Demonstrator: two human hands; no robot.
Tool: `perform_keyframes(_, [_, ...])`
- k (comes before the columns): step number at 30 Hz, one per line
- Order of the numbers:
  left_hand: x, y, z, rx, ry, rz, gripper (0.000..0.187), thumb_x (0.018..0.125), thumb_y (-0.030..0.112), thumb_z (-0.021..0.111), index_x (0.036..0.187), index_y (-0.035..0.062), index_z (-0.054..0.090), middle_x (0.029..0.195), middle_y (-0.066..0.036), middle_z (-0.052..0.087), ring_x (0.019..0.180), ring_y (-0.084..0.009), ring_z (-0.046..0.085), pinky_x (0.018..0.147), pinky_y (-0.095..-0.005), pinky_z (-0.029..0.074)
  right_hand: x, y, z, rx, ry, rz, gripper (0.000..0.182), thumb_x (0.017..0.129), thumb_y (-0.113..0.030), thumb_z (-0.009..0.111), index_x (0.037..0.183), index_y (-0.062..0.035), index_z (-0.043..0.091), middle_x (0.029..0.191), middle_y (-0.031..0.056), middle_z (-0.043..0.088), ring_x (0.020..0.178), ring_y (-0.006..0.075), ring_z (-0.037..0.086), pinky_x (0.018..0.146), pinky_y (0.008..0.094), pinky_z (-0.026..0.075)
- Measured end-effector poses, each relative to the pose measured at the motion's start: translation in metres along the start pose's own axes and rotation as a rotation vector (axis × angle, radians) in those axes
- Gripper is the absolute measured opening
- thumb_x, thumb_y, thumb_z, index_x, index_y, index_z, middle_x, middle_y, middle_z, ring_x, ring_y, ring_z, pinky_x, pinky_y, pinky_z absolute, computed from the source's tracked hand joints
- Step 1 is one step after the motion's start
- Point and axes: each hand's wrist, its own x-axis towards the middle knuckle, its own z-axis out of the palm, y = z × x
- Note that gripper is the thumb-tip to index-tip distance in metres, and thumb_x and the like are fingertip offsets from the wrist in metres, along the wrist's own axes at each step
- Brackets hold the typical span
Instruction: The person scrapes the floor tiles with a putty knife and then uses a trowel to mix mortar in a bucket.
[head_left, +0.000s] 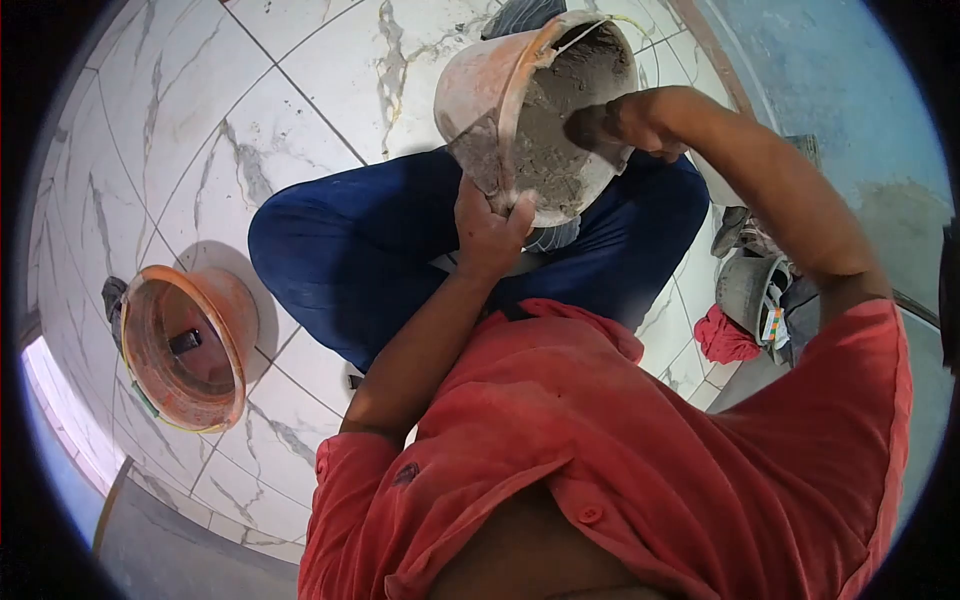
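Note:
I look down over my red shirt and blue trousers while squatting on a marble-tile floor. My left hand (487,228) grips the near rim of an orange bucket (478,95) tilted toward me and filled with grey mortar (555,140). My right hand (610,125) reaches inside the bucket, its fingers coated in mortar and pressed into the grey mass. Whether it holds a tool is hidden by the mortar.
A second orange bucket (190,345) with a dark object inside stands on the tiles (200,130) at my left. At right lie a grey bucket (750,290), a red cloth (725,338) and dark footwear (732,228) beside a blue wall (840,80).

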Motion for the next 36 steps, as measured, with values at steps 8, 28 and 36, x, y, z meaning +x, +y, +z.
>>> perform_keyframes(8, [0.002,-0.008,-0.005,0.062,-0.056,-0.002,0.065,0.080,0.000,0.065,0.135,-0.0069,0.033,0.121,-0.018,0.051,0.103,-0.0254,0.061,0.082,-0.0344,0.057,-0.093,-0.015,-0.023,0.006,0.126,0.050,0.026,0.100,-0.017,0.040,0.112,-0.0054,0.060,0.100,0.0185,0.059,0.090,0.0319,0.068,0.072,0.0423,0.057])
perform_keyframes(28, [0.014,0.009,0.003,0.068,-0.017,0.058,0.060,0.075,0.007,0.071,0.129,-0.0042,0.047,0.116,-0.023,0.060,0.107,-0.0358,0.061,0.093,-0.0412,0.047,-0.036,-0.038,0.014,-0.190,0.342,0.009,0.033,0.095,-0.012,0.047,0.127,-0.0062,0.055,0.121,0.0155,0.055,0.116,0.0352,0.058,0.097,0.0425,0.050])
perform_keyframes(36, [0.008,0.009,-0.006,0.025,0.050,-0.012,0.059,0.076,0.009,0.071,0.128,-0.0027,0.046,0.109,-0.021,0.061,0.099,-0.0351,0.063,0.089,-0.0417,0.049,-0.096,-0.051,-0.033,0.068,0.030,0.249,0.024,0.095,-0.014,0.048,0.110,0.0034,0.056,0.115,0.0201,0.056,0.109,0.0340,0.063,0.081,0.0429,0.056])
